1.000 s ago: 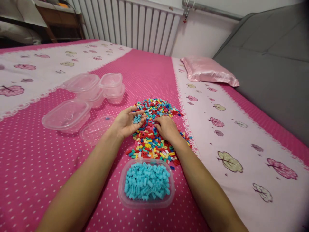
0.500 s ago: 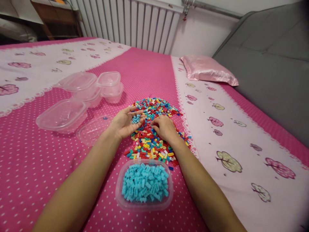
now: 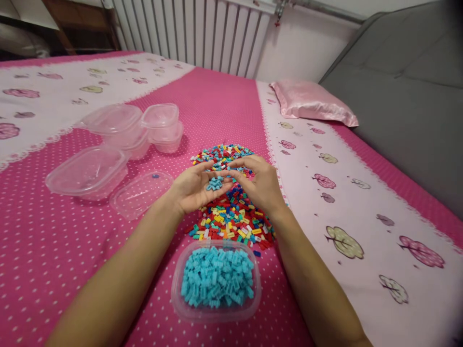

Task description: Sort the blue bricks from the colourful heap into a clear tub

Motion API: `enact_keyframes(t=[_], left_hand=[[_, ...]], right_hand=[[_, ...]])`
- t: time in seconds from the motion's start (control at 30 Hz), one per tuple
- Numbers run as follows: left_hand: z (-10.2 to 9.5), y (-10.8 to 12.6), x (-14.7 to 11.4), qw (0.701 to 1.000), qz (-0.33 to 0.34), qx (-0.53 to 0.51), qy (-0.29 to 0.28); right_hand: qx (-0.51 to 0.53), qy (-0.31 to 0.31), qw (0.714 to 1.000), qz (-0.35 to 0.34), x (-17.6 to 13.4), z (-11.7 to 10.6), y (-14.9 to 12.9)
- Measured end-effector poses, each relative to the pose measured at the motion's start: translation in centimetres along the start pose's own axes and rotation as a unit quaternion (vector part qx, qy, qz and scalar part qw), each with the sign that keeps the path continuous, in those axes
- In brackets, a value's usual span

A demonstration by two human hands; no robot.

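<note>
My left hand (image 3: 195, 188) is palm up and slightly cupped, with a small heap of light blue toy building bricks (image 3: 214, 183) resting on it. My right hand (image 3: 258, 183) hovers just right of it, its thumb and fingers apart by the left fingertips, and no brick shows between them. Under both hands spreads a pile of mixed-colour building bricks (image 3: 231, 219), partly hidden by them. Nearer to me stands a clear plastic container (image 3: 215, 315), filled with light blue bricks (image 3: 217, 277).
Several clear plastic containers (image 3: 88, 173) stand at the left, some stacked. A clear lid (image 3: 141, 195) lies flat beside them with a dark blue piece on it. A pink pillow (image 3: 313, 103) rests at the back right, before a grey headboard (image 3: 398, 86). A white radiator (image 3: 191, 36) is behind the bed.
My right hand has lifted from the pile toward my left palm, and its fingers have spread. My left hand has shifted slightly right, still carrying the light blue bricks.
</note>
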State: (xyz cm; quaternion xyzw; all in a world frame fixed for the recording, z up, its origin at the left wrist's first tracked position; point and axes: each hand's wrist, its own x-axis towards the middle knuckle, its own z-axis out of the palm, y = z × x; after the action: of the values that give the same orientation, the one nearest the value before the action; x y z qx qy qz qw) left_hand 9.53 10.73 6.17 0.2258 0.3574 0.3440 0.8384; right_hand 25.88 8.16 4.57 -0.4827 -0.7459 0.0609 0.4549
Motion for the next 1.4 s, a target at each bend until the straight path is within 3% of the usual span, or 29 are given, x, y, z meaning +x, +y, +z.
enact_keyframes(t=[0.13,0.23,0.5,0.7,0.97,1.23,1.4], left_hand=[[0.1,-0.3,0.0,0.999,-0.010,-0.020,-0.032],[0.0,-0.2,0.2,0.999,-0.017,-0.026,-0.021],[0.1,0.3,0.1,1.000,-0.009,-0.017,0.022],[-0.3,0.6,0.4,0.998,-0.002,-0.028,0.049],[-0.8,1.1,0.4,1.000,0.007,0.003,0.012],[-0.5,1.1,0.2,0.999,0.031,0.025,0.020],[-0.9,1.5,-1.3,0.998,0.066,0.004,0.024]], right_hand=[[-0.022,-0.031,0.999,-0.039,-0.2,0.8,0.1],[-0.013,-0.022,0.999,-0.033,-0.2,0.9,0.4],[0.048,0.117,0.990,0.060,0.1,-1.2,1.3],[0.076,0.181,0.979,0.055,0.3,-2.0,3.2],[0.108,0.243,0.962,0.065,0.7,-3.0,3.8],[0.130,0.234,0.959,0.092,0.8,-3.0,3.8],[0.078,0.211,0.966,0.125,-0.4,-1.8,2.8]])
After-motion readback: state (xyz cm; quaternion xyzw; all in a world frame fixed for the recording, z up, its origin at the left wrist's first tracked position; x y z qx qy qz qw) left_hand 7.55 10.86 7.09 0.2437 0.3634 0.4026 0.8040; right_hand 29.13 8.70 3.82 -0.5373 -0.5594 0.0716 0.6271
